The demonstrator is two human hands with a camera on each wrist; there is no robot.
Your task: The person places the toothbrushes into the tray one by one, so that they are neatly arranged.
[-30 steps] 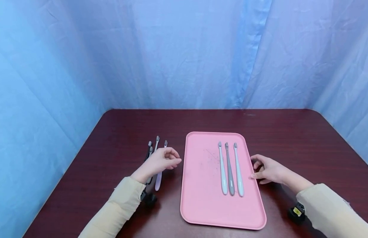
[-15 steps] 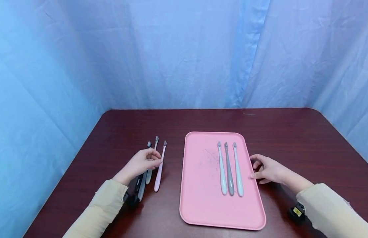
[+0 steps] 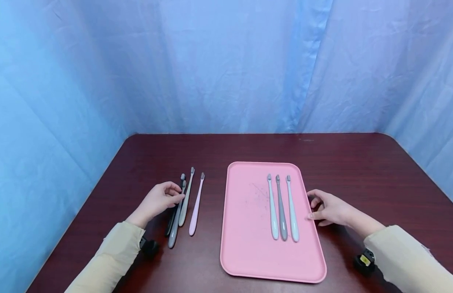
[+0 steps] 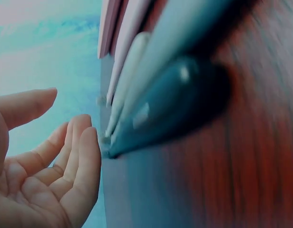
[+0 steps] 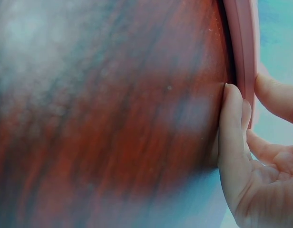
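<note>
Several toothbrushes (image 3: 186, 201) lie side by side on the dark red table (image 3: 358, 171), left of a pink tray (image 3: 248, 232): black, grey, beige and a pink one (image 3: 195, 207). My left hand (image 3: 158, 201) lies at their left with fingers loosely bent, fingertips at the dark brushes. In the left wrist view that hand (image 4: 51, 180) has an empty palm beside the dark brush handle (image 4: 175, 104). Three pale and grey toothbrushes (image 3: 281, 207) lie on the tray. My right hand (image 3: 329, 209) rests on the table, its thumb (image 5: 232, 123) touching the tray's right rim (image 5: 241, 47).
Blue curtains (image 3: 226, 65) close in the table at the back and both sides. A small black device (image 3: 363, 260) sits under my right sleeve and another (image 3: 149, 246) under my left. Bare tabletop lies behind and to the right of the tray.
My left hand has slid to the left off the loose toothbrushes, uncovering them; it now sits at the dark brushes. My right hand and the tray have stayed put.
</note>
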